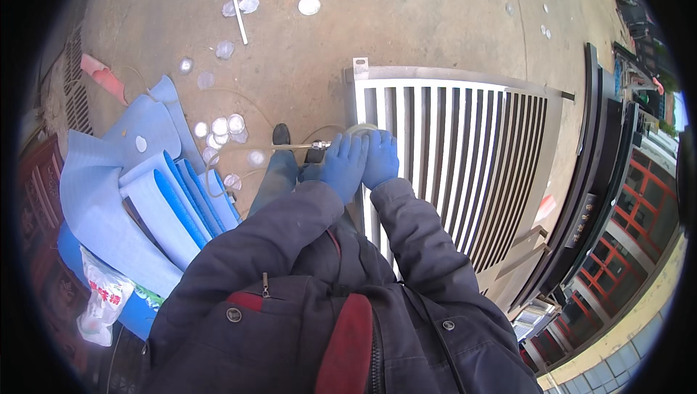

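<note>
My left hand [343, 165], in a blue glove, is wrapped over what looks like an air sander, most of it hidden under my hands. Its pale round edge [361, 128] shows just beyond my fingertips. From its left side comes a metal hose fitting [320, 145] joined to a thin, clear yellowish hose [250, 148]. Close against the left, my right hand [380, 160], also blue-gloved, presses down on the same tool with its fingers together. Beneath both hands is the left end of a slatted metal panel [454, 147], with white and grey bars.
Round, pale discs [220, 126] lie scattered over the concrete floor [406, 16]. Blue foam sheets [109, 198] are heaped at left beside a white plastic bag [104, 299]. A white strip [236, 2] lies ahead. Long dark frames [581, 176] stand at right.
</note>
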Action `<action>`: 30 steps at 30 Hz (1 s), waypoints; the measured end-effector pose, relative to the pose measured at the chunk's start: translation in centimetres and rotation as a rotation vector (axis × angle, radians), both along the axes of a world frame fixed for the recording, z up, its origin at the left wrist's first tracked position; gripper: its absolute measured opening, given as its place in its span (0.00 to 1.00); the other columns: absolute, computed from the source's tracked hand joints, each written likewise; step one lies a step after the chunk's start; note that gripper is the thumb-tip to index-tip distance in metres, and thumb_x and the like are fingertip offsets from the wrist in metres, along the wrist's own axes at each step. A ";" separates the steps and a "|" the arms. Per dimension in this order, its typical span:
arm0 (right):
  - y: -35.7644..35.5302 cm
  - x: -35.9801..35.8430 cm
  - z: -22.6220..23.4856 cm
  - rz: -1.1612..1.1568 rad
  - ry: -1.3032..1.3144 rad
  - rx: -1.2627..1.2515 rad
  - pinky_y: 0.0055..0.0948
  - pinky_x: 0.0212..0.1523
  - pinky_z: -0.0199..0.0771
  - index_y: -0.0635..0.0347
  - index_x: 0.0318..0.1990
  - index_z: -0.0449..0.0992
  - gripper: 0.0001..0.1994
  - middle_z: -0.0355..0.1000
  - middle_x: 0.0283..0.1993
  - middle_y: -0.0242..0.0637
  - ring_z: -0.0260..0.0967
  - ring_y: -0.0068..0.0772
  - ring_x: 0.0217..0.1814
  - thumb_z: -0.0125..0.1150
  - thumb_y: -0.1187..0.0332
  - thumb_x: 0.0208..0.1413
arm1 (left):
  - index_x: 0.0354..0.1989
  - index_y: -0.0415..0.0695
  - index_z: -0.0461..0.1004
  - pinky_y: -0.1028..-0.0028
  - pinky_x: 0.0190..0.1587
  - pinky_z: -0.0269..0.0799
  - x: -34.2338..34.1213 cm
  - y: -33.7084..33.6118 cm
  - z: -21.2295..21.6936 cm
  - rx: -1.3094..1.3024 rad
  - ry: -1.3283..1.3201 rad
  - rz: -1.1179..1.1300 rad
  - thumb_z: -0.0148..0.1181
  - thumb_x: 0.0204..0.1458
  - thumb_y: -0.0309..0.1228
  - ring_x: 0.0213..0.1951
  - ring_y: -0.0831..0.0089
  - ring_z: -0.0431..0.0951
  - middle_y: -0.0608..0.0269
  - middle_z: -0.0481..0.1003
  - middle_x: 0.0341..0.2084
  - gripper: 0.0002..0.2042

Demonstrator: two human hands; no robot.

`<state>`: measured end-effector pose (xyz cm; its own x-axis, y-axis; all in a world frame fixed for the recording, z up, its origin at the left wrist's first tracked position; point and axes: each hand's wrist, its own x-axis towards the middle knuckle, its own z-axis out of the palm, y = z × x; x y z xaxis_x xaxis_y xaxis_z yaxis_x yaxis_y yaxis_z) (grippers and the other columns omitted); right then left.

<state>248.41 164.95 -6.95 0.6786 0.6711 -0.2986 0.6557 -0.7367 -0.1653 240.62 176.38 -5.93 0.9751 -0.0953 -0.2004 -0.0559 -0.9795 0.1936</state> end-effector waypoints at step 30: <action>-0.2 -0.5 -0.8 -0.142 -0.004 0.108 0.47 0.60 0.66 0.61 0.53 0.73 0.18 0.71 0.53 0.47 0.65 0.54 0.58 0.59 0.62 0.58 | 0.73 0.37 0.61 0.56 0.73 0.57 -0.2 0.8 -1.0 -0.019 -0.024 -0.049 0.50 0.61 0.31 0.65 0.57 0.69 0.53 0.71 0.60 0.30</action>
<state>247.91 164.75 -7.72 0.7699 0.5963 -0.2275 0.5470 -0.8001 -0.2461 240.44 177.16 -6.90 0.9737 -0.1462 -0.1749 -0.1081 -0.9716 0.2106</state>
